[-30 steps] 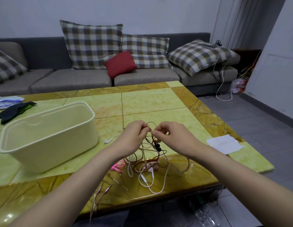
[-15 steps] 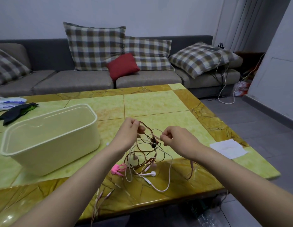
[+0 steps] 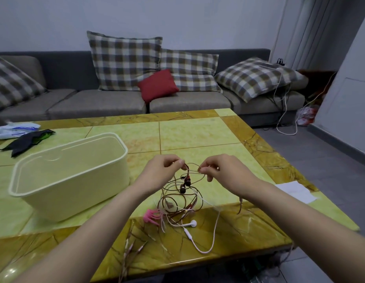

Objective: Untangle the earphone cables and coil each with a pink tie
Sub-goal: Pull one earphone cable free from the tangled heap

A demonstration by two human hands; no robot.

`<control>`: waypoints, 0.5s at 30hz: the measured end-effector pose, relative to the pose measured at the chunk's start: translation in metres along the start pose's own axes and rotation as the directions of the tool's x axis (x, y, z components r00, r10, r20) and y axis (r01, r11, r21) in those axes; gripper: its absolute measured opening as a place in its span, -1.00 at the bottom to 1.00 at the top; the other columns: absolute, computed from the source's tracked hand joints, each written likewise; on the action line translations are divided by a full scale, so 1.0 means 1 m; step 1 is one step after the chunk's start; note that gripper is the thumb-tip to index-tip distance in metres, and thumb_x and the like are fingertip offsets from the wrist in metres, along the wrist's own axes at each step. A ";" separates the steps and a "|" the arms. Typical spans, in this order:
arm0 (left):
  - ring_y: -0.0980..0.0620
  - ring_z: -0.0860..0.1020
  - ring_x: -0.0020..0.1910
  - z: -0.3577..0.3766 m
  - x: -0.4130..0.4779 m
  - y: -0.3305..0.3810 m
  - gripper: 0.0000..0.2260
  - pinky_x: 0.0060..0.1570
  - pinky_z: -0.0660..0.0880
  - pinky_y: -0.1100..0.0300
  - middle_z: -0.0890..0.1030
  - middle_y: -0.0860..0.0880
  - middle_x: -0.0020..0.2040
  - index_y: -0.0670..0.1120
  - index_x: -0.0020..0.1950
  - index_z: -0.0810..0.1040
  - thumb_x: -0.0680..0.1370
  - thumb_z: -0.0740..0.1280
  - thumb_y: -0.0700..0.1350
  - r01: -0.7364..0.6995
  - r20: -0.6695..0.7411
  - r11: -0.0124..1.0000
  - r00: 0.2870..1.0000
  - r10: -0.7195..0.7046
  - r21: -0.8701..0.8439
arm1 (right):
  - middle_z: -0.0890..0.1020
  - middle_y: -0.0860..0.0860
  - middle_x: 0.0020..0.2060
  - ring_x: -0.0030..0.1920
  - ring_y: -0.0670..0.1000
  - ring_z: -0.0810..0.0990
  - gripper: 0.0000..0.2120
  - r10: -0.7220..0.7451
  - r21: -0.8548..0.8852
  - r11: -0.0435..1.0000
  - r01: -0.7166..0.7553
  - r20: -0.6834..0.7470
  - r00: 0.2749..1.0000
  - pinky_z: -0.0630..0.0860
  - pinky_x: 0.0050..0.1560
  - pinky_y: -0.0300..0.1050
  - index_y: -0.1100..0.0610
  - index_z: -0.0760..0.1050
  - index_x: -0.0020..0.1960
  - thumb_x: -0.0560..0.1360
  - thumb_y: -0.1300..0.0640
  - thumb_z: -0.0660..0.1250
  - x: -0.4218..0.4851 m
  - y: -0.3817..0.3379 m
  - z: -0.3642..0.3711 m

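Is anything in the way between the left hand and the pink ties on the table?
No solid thing. The left hand pinches the brown cable in the air; the pink ties lie on the table, nearer the person. Only loose loops of the tangle reach their right side.

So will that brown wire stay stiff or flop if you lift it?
Probably flop: the brown wire sags in loose loops below the left hand and right hand. Likely light, since fingertip pinches hold it. It may drag the tangled white earphone along.

Left hand [image 3: 161, 172] nearer right hand [image 3: 220, 170] (level)
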State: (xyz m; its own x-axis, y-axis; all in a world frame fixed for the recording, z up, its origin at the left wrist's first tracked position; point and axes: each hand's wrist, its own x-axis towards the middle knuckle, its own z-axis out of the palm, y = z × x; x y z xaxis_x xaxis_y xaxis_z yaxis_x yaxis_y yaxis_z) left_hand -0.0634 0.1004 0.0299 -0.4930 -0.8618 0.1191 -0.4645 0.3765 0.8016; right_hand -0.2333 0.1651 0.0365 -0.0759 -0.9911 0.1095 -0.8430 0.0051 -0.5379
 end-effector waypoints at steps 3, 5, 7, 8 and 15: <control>0.11 0.31 -0.45 -0.001 0.006 -0.001 -0.76 -0.40 0.25 0.23 0.37 0.03 -0.42 -0.09 -0.14 0.57 0.62 0.18 -0.05 0.031 -0.150 0.996 0.988 -0.043 -0.080 | 0.59 -0.12 -0.36 -0.45 -0.18 0.43 -0.82 -0.016 0.041 0.999 0.015 0.020 1.000 0.32 -0.40 -0.31 0.03 0.62 0.00 0.57 0.03 0.25 0.002 -0.003 0.001; 0.08 0.34 -0.46 -0.003 0.009 -0.001 -0.74 -0.37 0.31 0.19 0.40 0.00 -0.42 -0.09 -0.19 0.49 0.63 0.14 -0.05 0.050 -0.219 0.988 0.972 -0.082 -0.147 | 0.58 -0.10 -0.37 -0.51 -0.21 0.40 -0.81 -0.015 0.111 0.994 0.011 0.033 0.999 0.29 -0.45 -0.38 0.07 0.62 -0.01 0.58 0.06 0.24 0.004 -0.006 0.001; 0.04 0.38 -0.43 -0.004 0.011 -0.003 -0.72 -0.28 0.36 0.14 0.42 -0.03 -0.41 -0.06 -0.22 0.45 0.64 0.11 -0.05 0.079 -0.284 0.985 0.951 -0.120 -0.152 | 0.57 -0.10 -0.38 -0.53 -0.22 0.39 -0.80 -0.006 0.151 0.988 -0.005 0.073 0.997 0.29 -0.47 -0.41 0.10 0.61 -0.02 0.59 0.11 0.21 0.006 -0.008 0.001; 0.01 0.39 -0.39 -0.005 0.012 -0.006 -0.72 -0.23 0.36 0.14 0.42 -0.05 -0.38 -0.04 -0.22 0.45 0.64 0.10 -0.04 0.096 -0.303 0.986 0.943 -0.135 -0.140 | 0.57 -0.10 -0.37 -0.49 -0.22 0.40 -0.80 0.000 0.153 0.988 -0.014 0.094 0.996 0.30 -0.46 -0.42 0.11 0.60 -0.01 0.60 0.13 0.20 0.006 -0.008 0.001; 0.05 0.38 -0.32 -0.005 0.011 -0.017 -0.81 -0.26 0.34 0.19 0.44 0.01 -0.29 -0.03 -0.08 0.50 0.63 0.14 -0.04 0.147 -0.053 0.989 0.988 -0.147 -0.009 | 0.57 -0.06 -0.30 -0.32 -0.17 0.51 -0.80 0.068 0.166 0.983 -0.082 0.090 0.994 0.39 -0.37 -0.49 0.16 0.54 -0.03 0.61 0.21 0.13 0.010 -0.005 0.004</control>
State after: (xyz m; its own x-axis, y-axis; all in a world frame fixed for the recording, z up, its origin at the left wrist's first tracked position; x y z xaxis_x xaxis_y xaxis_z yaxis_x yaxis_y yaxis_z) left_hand -0.0571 0.0825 0.0209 -0.3794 -0.9247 0.0306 -0.5255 0.2426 0.8155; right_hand -0.2279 0.1542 0.0371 -0.0845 -0.9964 -0.0027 -0.7338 0.0640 -0.6763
